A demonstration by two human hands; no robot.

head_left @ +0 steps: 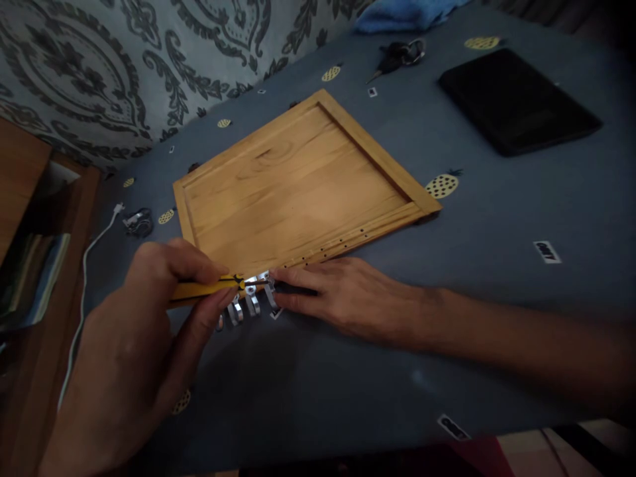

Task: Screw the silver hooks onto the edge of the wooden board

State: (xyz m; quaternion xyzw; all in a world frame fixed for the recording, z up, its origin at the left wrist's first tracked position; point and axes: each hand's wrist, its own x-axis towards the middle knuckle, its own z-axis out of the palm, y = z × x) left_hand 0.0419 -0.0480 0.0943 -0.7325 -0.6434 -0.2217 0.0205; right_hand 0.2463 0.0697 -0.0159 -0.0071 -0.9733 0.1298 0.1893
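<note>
A wooden tray-like board (298, 179) lies on the blue patterned cloth, with a row of small holes along its near edge. My left hand (144, 331) is closed around a yellow-handled screwdriver (209, 286), whose tip points right at a row of silver metal hooks (248, 301) at the board's near edge. My right hand (338, 295) rests on the cloth with its fingertips pinching the right end of the hooks, holding them against the board.
A black tablet (517, 99) lies at the back right. Scissors (397, 56) and a blue cloth (402, 13) sit at the far edge. A white cable (89, 258) and a small dark object (139, 222) lie left of the board. A patterned wall rises behind.
</note>
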